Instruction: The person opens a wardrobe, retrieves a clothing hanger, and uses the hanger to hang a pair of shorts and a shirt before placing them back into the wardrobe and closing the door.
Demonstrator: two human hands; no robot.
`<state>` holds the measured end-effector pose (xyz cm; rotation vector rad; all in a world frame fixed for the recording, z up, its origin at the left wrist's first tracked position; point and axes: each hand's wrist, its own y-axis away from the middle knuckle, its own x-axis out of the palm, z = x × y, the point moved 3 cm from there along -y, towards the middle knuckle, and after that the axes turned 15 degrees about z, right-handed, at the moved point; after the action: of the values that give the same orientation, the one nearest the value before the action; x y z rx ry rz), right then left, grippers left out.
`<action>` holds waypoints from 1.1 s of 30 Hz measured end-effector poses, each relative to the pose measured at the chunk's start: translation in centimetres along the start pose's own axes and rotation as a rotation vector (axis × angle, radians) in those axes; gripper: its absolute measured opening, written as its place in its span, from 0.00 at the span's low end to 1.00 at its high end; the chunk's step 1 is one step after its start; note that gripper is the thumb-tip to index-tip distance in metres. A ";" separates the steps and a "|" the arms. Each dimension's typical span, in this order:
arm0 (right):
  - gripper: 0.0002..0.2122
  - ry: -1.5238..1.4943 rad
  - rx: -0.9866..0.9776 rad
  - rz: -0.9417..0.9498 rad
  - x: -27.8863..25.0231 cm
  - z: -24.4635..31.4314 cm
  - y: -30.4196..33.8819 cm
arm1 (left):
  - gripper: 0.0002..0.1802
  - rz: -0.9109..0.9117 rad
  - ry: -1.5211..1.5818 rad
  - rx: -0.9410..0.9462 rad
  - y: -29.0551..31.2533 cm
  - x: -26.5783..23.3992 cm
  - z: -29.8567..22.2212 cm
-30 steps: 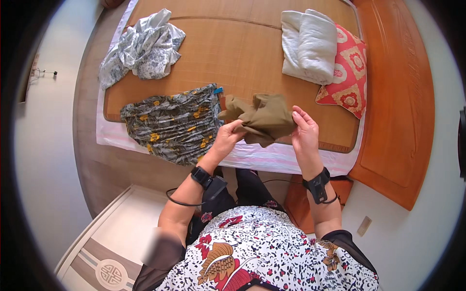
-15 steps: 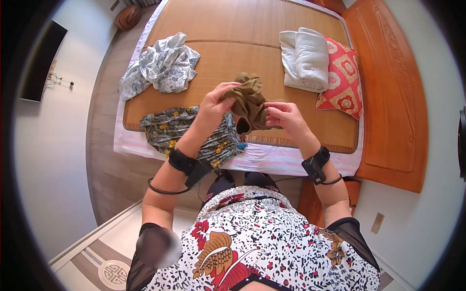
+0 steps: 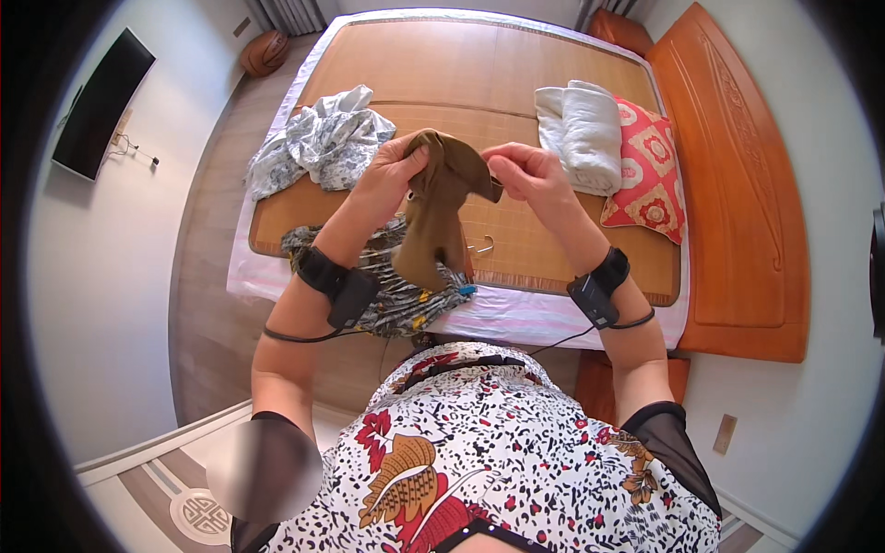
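An olive-brown cloth garment hangs in front of me over the near part of the bed; its exact kind cannot be told from the bunched folds. My left hand is closed on its upper left edge, thumb on top. With a finger pinch, my right hand grips the garment's right edge. Below it, a dark patterned pleated garment with yellow flowers lies over the bed's near edge, partly hidden by my left forearm and the hanging cloth. A metal hook, like a hanger's, shows beside the cloth.
A crumpled white-and-grey patterned cloth lies on the bed's mat at left. On the right are a folded white quilt, a red patterned pillow and the wooden headboard. A basketball sits on the floor far left.
The garment was bunched between both hands; now it hangs down longer from my left hand. My right hand has moved up, and the metal hook has come into sight.
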<state>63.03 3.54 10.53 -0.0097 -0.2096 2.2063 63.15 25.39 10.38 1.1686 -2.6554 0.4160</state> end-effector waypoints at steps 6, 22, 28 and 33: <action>0.10 0.277 -0.178 0.022 0.6 5.6 -2.6 | 0.15 -0.034 -0.015 0.067 2.4 -1.5 1.0; 0.11 0.376 -0.063 0.106 5.6 3.9 -4.2 | 0.13 -0.230 -0.325 0.113 5.8 -0.8 -1.3; 0.12 0.286 -0.125 -0.010 3.0 6.4 -3.1 | 0.18 0.117 -0.459 -0.260 8.1 0.8 2.4; 0.12 0.246 -0.162 -0.085 2.2 7.8 -2.0 | 0.19 0.253 -0.661 -0.577 10.3 -1.3 7.5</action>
<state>62.67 5.34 18.64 -0.3533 -0.2460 2.0758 55.79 30.36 1.22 0.8789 -3.1233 -0.7997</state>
